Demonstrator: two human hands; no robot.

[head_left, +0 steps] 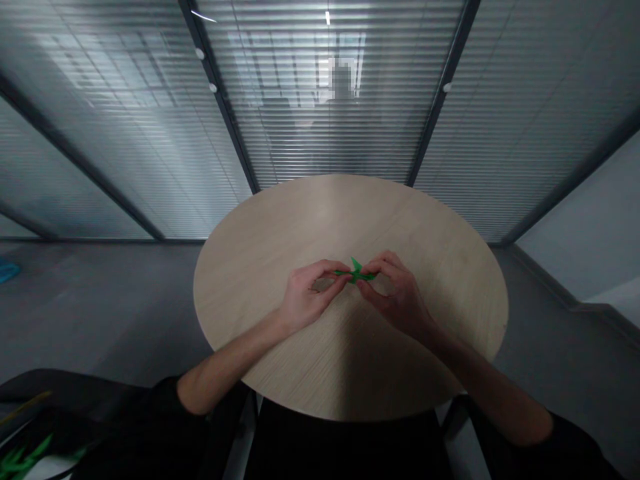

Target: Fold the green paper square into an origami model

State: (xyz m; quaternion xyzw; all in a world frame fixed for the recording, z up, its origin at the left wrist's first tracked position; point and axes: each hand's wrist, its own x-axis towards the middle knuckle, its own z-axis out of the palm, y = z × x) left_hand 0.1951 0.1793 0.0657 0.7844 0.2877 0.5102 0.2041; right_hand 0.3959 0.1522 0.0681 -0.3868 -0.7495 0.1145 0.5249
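Over the middle of the round table, a small folded green piece (356,272), which looks like folded paper, is held between both hands. One pointed flap of it sticks up in the centre. My left hand (311,291) pinches its left end between thumb and fingers. From the other side, my right hand (395,291) pinches the right end the same way. The fingertips of the two hands are close together and cover part of the green piece, so its full shape is hidden.
The round wooden table (330,213) stands before a glass wall with blinds (330,147). A blue object (8,270) lies on the floor at far left. Green leaves (25,457) show at lower left near a dark chair (65,383).
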